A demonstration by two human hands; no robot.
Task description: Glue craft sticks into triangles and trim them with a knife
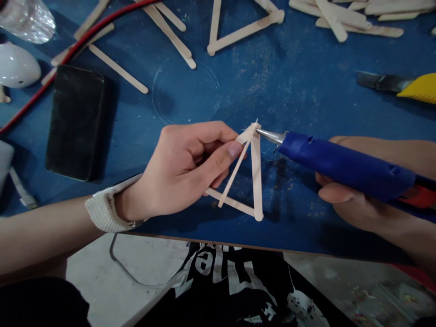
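Near the table's front edge, my left hand (190, 168) pinches a small frame of wooden sticks (257, 177) close to its top corner. The frame looks triangular, with one more thin stick slanting down from that corner. My right hand (350, 181) is wrapped round a blue glue gun (340, 163) that points left. Its metal nozzle touches or nearly touches the top corner, where whitish glue shows. My left palm hides part of the frame's left side.
Another stick triangle (245, 34) lies at the back, beside a pile of sticks (361, 16). A yellow cutter (417, 88) is at right. Loose sticks (119, 68), a red cable (105, 20), a black box (75, 122) and a white rounded object (18, 66) lie left.
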